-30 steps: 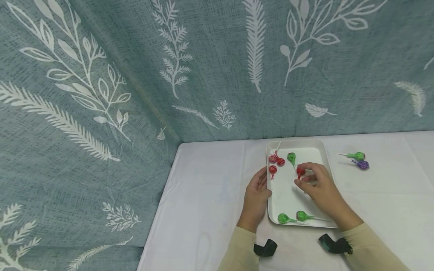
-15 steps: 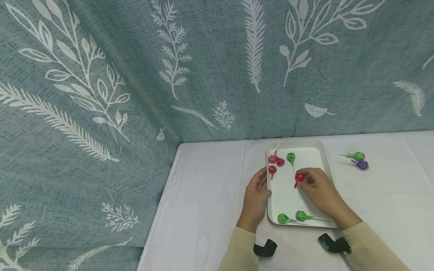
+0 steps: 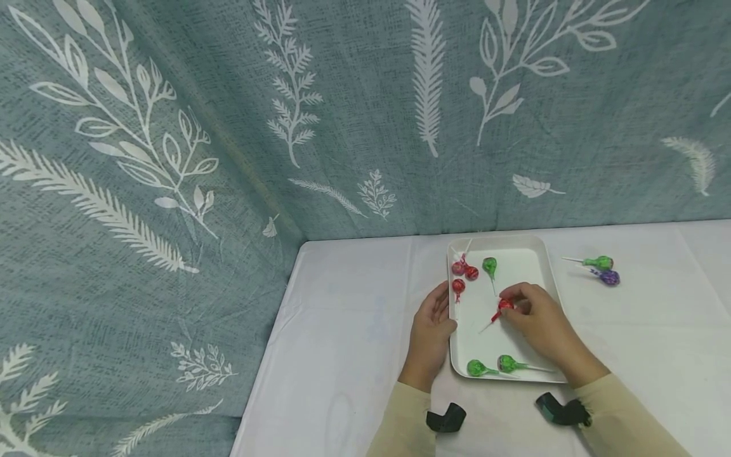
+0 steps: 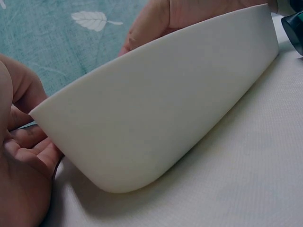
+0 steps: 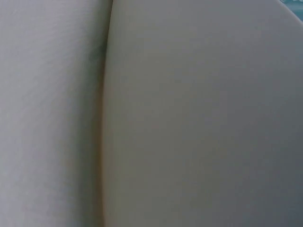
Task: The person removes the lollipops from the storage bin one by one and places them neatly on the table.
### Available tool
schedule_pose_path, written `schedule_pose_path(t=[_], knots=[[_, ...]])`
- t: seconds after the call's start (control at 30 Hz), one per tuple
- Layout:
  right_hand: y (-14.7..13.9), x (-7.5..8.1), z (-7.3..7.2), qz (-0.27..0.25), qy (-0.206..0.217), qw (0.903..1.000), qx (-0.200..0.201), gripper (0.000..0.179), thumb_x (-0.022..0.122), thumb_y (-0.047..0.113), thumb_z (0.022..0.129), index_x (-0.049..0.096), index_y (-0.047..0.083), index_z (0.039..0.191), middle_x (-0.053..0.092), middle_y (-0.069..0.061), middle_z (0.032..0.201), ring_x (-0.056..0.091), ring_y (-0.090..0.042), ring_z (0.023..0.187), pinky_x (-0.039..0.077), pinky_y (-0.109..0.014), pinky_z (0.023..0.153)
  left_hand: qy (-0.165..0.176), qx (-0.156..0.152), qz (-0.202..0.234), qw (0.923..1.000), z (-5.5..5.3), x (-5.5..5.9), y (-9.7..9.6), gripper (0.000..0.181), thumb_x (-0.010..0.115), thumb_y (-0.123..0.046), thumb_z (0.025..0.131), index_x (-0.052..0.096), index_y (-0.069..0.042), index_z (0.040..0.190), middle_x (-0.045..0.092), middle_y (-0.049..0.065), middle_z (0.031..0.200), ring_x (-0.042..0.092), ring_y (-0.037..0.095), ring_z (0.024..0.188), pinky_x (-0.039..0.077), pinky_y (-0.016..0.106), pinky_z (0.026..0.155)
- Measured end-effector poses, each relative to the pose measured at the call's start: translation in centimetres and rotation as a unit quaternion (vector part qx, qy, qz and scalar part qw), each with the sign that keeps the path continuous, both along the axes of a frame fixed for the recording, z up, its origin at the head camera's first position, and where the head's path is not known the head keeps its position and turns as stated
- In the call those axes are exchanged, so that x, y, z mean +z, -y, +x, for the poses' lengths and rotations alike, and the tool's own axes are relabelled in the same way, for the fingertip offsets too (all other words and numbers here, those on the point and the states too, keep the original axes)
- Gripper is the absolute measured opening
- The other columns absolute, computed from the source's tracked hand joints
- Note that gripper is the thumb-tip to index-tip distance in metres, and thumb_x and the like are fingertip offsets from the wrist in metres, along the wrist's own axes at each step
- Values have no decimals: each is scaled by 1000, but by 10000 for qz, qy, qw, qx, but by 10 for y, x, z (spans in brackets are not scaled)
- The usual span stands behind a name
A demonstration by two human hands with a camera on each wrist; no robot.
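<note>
Right hand (image 3: 539,320) just brought that red pop (image 3: 506,304) a bit nearer the person and swung it round, so the stick now points near-left, away from the green pop (image 3: 490,264). It's pinched over the middle of the tray (image 3: 474,343); can't tell if it touches bottom. Left hand (image 3: 433,330) hasn't budged, gripping the tray's left edge. Not let go, so I'd call this one unfinished.
</note>
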State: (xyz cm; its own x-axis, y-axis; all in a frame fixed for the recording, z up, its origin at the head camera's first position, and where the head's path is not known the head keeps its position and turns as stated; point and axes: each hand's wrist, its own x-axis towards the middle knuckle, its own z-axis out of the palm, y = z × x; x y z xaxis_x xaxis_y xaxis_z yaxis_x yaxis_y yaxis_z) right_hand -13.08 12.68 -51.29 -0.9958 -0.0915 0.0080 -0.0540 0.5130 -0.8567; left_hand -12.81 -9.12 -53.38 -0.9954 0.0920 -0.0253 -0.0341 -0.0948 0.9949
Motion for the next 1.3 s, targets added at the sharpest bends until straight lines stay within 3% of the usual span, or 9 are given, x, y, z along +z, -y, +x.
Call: schedule_pose_path(t=[0.33, 0.67, 1.3], knots=[[0, 2, 1, -424, 127, 9988, -197, 24, 70, 4, 103, 67, -3, 126, 63, -15, 108, 58, -24, 84, 53, -26, 61, -56, -55, 59, 10000, 0, 0, 2, 75, 45, 15, 90, 47, -6, 162, 51, 8, 162, 47, 21, 150, 42, 29, 118], [0, 8, 5, -730, 228, 9965, -341, 32, 70, 8, 105, 62, -3, 133, 65, -12, 99, 60, -24, 83, 55, -25, 62, -17, -42, -6, 10000, 0, 0, 2, 75, 45, 14, 90, 47, -7, 162, 51, 7, 162, 47, 21, 150, 42, 29, 118], [0, 9, 9, -850, 210, 9952, -435, 32, 75, 15, 103, 63, -1, 128, 70, -10, 96, 62, -21, 80, 53, -27, 60, 5, -55, -59, 10000, 2, -4, 4, 75, 46, 15, 90, 48, -8, 162, 52, 5, 162, 48, 20, 149, 42, 29, 117]])
